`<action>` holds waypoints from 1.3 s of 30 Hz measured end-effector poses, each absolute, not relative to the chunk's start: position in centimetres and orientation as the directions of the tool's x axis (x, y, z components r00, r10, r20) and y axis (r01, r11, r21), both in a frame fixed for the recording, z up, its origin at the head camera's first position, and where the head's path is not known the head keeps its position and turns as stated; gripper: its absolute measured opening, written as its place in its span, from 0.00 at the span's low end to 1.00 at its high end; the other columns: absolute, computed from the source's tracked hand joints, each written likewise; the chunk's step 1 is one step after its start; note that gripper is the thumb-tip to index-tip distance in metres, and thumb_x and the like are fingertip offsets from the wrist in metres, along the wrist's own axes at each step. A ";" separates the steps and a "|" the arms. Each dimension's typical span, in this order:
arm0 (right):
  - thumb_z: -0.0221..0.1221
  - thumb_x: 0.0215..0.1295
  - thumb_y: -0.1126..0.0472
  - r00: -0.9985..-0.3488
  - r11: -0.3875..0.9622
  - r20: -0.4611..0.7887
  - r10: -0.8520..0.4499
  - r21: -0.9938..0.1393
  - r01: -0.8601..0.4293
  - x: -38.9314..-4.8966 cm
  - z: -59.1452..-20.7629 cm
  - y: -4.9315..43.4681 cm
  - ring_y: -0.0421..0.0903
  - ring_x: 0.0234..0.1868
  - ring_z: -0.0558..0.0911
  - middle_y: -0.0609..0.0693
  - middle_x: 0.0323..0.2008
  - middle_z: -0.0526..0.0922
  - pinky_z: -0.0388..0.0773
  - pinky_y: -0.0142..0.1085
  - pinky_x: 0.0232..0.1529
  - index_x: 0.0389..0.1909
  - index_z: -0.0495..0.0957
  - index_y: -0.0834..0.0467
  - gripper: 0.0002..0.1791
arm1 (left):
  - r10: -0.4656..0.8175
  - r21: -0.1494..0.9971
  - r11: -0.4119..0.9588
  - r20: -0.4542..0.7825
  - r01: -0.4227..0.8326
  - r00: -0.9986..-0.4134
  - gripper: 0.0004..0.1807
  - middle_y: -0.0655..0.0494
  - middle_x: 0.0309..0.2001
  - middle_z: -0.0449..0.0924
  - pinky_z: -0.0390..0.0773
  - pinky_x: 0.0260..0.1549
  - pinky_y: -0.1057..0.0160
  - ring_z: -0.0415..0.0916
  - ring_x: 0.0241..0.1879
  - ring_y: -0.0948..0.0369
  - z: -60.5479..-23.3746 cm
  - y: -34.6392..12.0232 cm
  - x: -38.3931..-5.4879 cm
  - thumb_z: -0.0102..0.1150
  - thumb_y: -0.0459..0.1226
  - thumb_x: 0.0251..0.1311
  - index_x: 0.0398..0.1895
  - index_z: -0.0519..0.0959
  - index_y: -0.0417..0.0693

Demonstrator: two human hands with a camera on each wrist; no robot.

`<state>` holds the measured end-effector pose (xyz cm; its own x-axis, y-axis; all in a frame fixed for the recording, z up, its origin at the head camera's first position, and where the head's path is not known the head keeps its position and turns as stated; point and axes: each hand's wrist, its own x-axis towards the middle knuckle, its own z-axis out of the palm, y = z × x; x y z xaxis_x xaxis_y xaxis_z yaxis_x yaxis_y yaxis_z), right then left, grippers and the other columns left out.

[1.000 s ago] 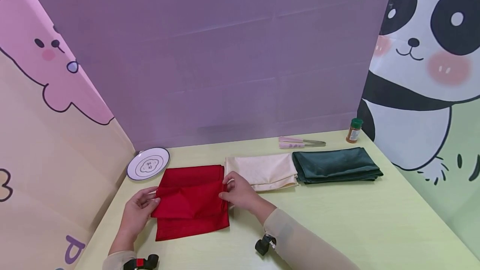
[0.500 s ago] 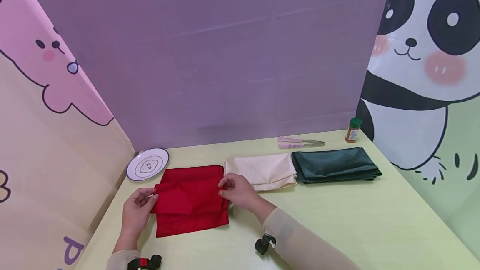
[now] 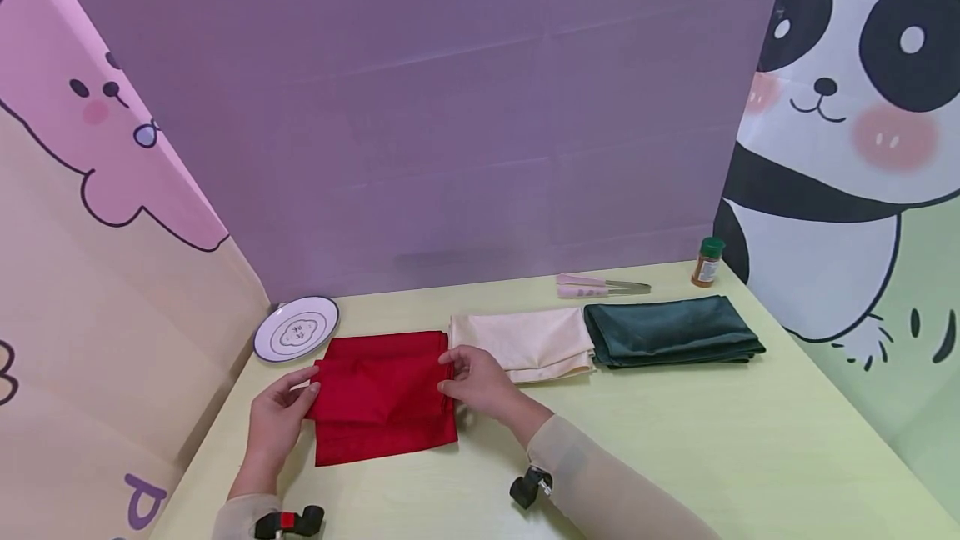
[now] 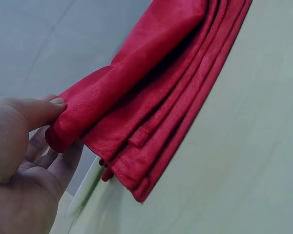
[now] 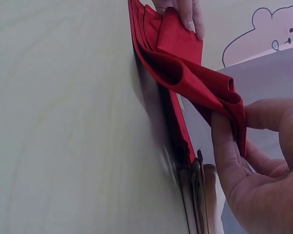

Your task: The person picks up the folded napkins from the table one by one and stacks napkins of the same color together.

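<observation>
A red cloth [image 3: 382, 394], folded in layers, lies at the left of the table, its upper layer raised at both sides. My left hand [image 3: 276, 419] pinches the left edge of that layer between thumb and fingers. In the left wrist view the cloth's stacked folds [image 4: 151, 126] hang beside the thumb. At the cloth's right edge my right hand [image 3: 480, 382] pinches the fabric, and the right wrist view shows its thumb and fingers on either side of a looped fold [image 5: 224, 97]. A cream folded cloth [image 3: 525, 340] lies just beyond the right hand.
A dark green folded cloth [image 3: 671, 332] lies right of the cream one. Behind them are tongs with pink handles [image 3: 600, 286] and a green-capped spice jar [image 3: 707, 262]. A white plate with a dark rim [image 3: 296, 329] sits at the back left. Printed walls border the table.
The left hand has shifted slightly up and away with the raised red layer. The red cloth's front edge has drawn back a little. My right hand stays nearly in place.
</observation>
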<state>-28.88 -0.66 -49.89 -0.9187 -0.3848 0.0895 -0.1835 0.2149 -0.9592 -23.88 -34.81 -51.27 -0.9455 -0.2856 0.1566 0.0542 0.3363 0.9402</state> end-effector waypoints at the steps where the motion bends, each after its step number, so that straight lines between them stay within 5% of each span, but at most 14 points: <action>1: 0.68 0.64 0.69 -0.919 0.218 0.090 -0.384 -0.958 -0.185 -28.9 -49.8 -0.6 0.46 0.38 0.81 0.55 0.42 0.80 0.81 0.35 0.40 0.57 0.79 0.64 0.21 | -0.282 0.944 0.327 0.147 0.049 -0.948 0.20 0.42 0.61 0.80 0.85 0.41 0.68 0.84 0.42 0.66 -51.2 -34.8 -23.9 0.65 0.35 0.72 0.66 0.82 0.46; 20: 0.72 0.62 0.68 -0.916 0.235 0.053 -0.398 -0.959 -0.157 -30.6 -49.0 -0.7 0.50 0.47 0.81 0.53 0.51 0.80 0.84 0.39 0.42 0.66 0.75 0.61 0.31 | -0.186 0.948 0.315 0.104 0.041 -0.977 0.29 0.47 0.70 0.69 0.83 0.46 0.70 0.78 0.53 0.61 -50.1 -35.4 -25.0 0.65 0.31 0.70 0.74 0.75 0.47; 39: 0.70 0.62 0.69 -0.914 0.248 0.039 -0.403 -0.957 -0.150 -32.0 -49.3 -1.7 0.50 0.45 0.80 0.54 0.48 0.79 0.86 0.38 0.38 0.68 0.75 0.62 0.32 | -0.199 0.949 0.316 0.089 0.022 -0.976 0.29 0.45 0.72 0.67 0.83 0.43 0.71 0.76 0.53 0.61 -50.0 -35.8 -26.9 0.61 0.31 0.73 0.76 0.72 0.49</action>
